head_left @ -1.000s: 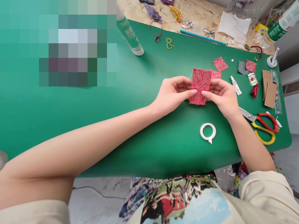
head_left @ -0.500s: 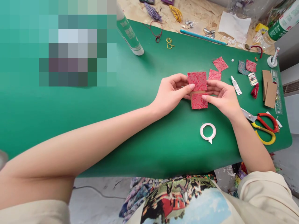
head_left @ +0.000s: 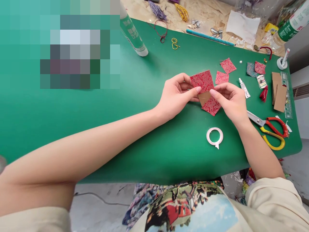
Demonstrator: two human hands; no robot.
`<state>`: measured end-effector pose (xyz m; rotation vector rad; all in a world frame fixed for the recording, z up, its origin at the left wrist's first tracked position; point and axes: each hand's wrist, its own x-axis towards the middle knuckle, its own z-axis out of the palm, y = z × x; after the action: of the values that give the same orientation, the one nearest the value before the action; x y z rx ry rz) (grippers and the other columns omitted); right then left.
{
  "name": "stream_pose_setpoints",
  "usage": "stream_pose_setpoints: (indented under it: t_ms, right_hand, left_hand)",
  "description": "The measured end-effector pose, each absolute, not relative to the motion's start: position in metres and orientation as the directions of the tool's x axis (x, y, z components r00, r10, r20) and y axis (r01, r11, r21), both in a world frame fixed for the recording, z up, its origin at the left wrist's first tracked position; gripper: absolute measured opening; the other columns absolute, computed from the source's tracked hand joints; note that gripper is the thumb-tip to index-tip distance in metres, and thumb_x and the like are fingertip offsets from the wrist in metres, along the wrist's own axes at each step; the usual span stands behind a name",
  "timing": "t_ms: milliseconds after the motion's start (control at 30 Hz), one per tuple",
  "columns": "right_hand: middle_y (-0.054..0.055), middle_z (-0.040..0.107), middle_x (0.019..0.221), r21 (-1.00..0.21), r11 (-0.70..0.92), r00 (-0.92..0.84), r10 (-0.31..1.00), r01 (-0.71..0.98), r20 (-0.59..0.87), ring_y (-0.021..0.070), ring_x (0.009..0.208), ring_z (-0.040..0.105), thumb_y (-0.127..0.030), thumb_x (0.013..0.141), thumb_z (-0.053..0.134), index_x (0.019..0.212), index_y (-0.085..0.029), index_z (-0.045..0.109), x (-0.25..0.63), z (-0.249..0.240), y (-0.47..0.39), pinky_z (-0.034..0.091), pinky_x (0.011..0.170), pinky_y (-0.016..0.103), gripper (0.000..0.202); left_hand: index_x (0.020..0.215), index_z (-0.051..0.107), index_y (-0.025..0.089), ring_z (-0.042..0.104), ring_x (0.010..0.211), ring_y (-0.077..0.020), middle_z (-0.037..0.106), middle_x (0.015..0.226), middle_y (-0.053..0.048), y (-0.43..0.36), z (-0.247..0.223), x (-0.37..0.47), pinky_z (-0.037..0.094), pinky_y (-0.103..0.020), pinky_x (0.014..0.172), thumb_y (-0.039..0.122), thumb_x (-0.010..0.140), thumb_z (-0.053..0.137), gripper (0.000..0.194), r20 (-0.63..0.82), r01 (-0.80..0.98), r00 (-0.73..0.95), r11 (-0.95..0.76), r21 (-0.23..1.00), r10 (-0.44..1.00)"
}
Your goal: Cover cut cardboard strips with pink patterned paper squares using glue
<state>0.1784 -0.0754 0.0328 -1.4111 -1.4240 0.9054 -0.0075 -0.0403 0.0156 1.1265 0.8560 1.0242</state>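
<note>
My left hand (head_left: pixel 177 95) pinches the left edge of a red patterned fabric square (head_left: pixel 202 80), thumb on top and fingers beneath. Below it, a second red patterned square (head_left: pixel 211 105) shows tilted, with a bare strip of brown cardboard (head_left: pixel 205 97) between the two. Whether the pieces are joined I cannot tell. My right hand (head_left: pixel 229 98) is closed at their right side, its thumb pressing where the two squares meet. Two loose red squares lie just beyond my hands, the nearer fabric square (head_left: pixel 222 77) close to my right fingers. A roll of tape (head_left: pixel 214 138) rests in front.
At right lie scissors (head_left: pixel 269 127), a small white tube (head_left: pixel 244 88), cardboard strips (head_left: pixel 280 98), a clear ruler (head_left: pixel 287 96) and a red tassel (head_left: pixel 264 93). A green-and-white bottle (head_left: pixel 135 37) stands at the back. A blue pencil (head_left: pixel 210 37) lies along the mat's far edge.
The held pieces have turned and tilted, and the lower square now slants, showing more brown cardboard. My right thumb has moved up to where the two squares meet.
</note>
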Motion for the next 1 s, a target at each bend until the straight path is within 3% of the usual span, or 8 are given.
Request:
stream_pose_setpoints:
  t_ms: [200, 467, 633, 833, 1000]
  right_hand:
    - [-0.001, 0.072, 0.078, -0.939, 0.072, 0.084, 0.991, 0.336, 0.106, 0.0159, 0.075, 0.07, -0.054, 0.081, 0.08, 0.077, -0.022, 0.069, 0.179, 0.033, -0.076, 0.059, 0.071, 0.032, 0.034]
    - [-0.002, 0.068, 0.073, -0.85, 0.145, 0.103, 0.969, 0.507, 0.227, 0.014, 0.066, 0.064, -0.051, 0.091, 0.07, 0.078, -0.024, 0.061, 0.176, 0.038, -0.081, 0.05, 0.062, 0.03, 0.031]
    - [-0.001, 0.068, 0.075, -0.854, 0.143, 0.097, 0.971, 0.5, 0.219, 0.0152, 0.069, 0.067, -0.058, 0.092, 0.067, 0.081, -0.025, 0.059, 0.178, 0.038, -0.08, 0.052, 0.063, 0.03, 0.036]
    - [-0.001, 0.069, 0.078, -0.863, 0.146, 0.124, 0.965, 0.484, 0.233, 0.0155, 0.071, 0.068, -0.055, 0.094, 0.067, 0.083, -0.025, 0.058, 0.182, 0.038, -0.079, 0.055, 0.067, 0.031, 0.033]
    - [0.0, 0.066, 0.072, -0.744, 0.139, 0.212, 0.91, 0.654, 0.356, 0.0156, 0.068, 0.066, -0.054, 0.1, 0.056, 0.077, -0.024, 0.059, 0.191, 0.042, -0.08, 0.056, 0.072, 0.033, 0.037]
  left_hand:
    - [0.079, 0.052, 0.021, 0.078, 0.078, -0.0213, 0.076, 0.081, 0.001, -0.041, 0.016, -0.008, 0.068, -0.033, 0.067, 0.057, 0.065, 0.093, 0.056, -0.053, -0.192, 0.318, 0.12, 0.974, 0.946]
    - [0.078, 0.052, 0.022, 0.077, 0.078, -0.0218, 0.076, 0.081, -0.001, -0.041, 0.016, -0.008, 0.067, -0.033, 0.067, 0.053, 0.066, 0.094, 0.054, -0.078, -0.207, 0.308, 0.147, 0.967, 0.948]
    - [0.077, 0.051, 0.022, 0.077, 0.076, -0.021, 0.076, 0.08, 0.0, -0.04, 0.015, -0.008, 0.066, -0.032, 0.065, 0.051, 0.064, 0.095, 0.055, -0.091, -0.223, 0.303, 0.164, 0.961, 0.949]
    - [0.077, 0.05, 0.023, 0.076, 0.073, -0.0202, 0.076, 0.078, 0.001, -0.039, 0.016, -0.007, 0.067, -0.031, 0.064, 0.042, 0.066, 0.095, 0.05, -0.113, -0.241, 0.296, 0.188, 0.952, 0.949]
    - [0.079, 0.049, 0.023, 0.077, 0.071, -0.0195, 0.075, 0.077, 0.002, -0.038, 0.016, -0.008, 0.067, -0.031, 0.063, 0.035, 0.069, 0.091, 0.045, -0.116, -0.251, 0.292, 0.194, 0.948, 0.949]
